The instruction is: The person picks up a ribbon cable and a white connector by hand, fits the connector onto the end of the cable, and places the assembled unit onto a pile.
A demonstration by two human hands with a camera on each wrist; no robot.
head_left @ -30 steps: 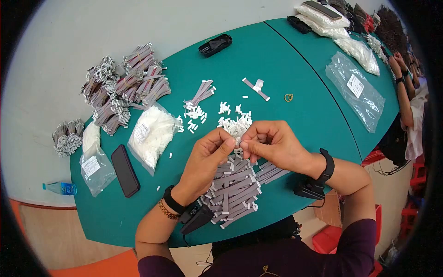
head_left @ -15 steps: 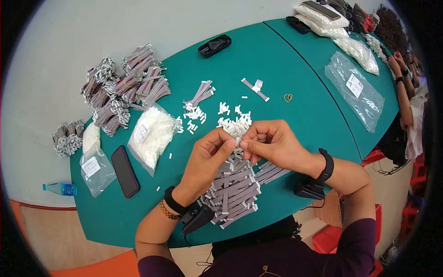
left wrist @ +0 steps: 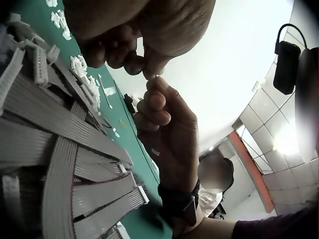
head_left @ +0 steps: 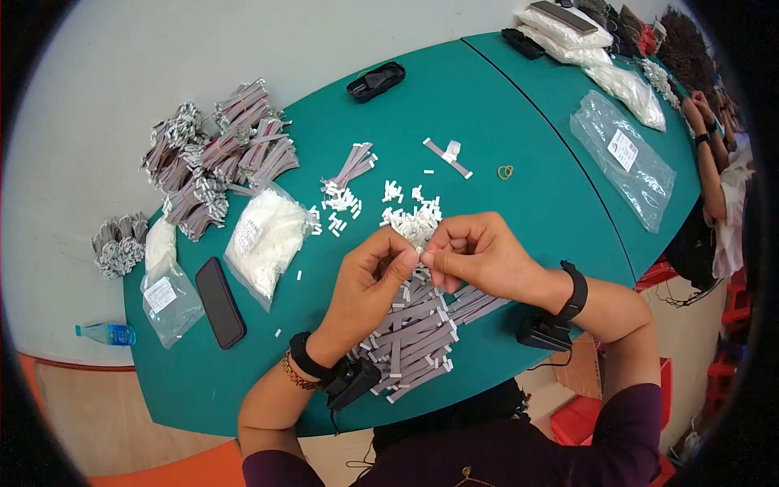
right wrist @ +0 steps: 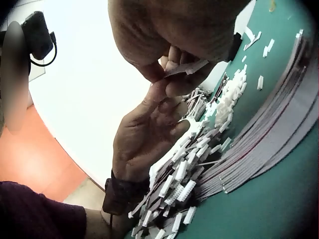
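Both hands meet fingertip to fingertip above a heap of grey ribbon cables (head_left: 418,333) with white end connectors. My left hand (head_left: 369,272) pinches a tiny white connector piece (left wrist: 157,76) between thumb and forefinger, mostly hidden by the fingertips. Opposite it, my right hand (head_left: 479,256) pinches a thin pale ribbon cable (right wrist: 187,68), which runs back from the fingertips under the palm. The other right fingers are curled in. Just beyond the hands lies a pile of loose white connector pieces (head_left: 412,219).
Bundled ribbon cables (head_left: 219,150) are stacked at the left back. A bag of white pieces (head_left: 266,239) and a phone (head_left: 220,303) lie on the green table (head_left: 519,243). Further off are a black case (head_left: 376,81), rubber bands (head_left: 505,172) and a clear bag (head_left: 621,158).
The left hand has shifted slightly to the right, its thumb tip now closer to the right fingertips. The right hand has hardly moved; both keep their pinch.
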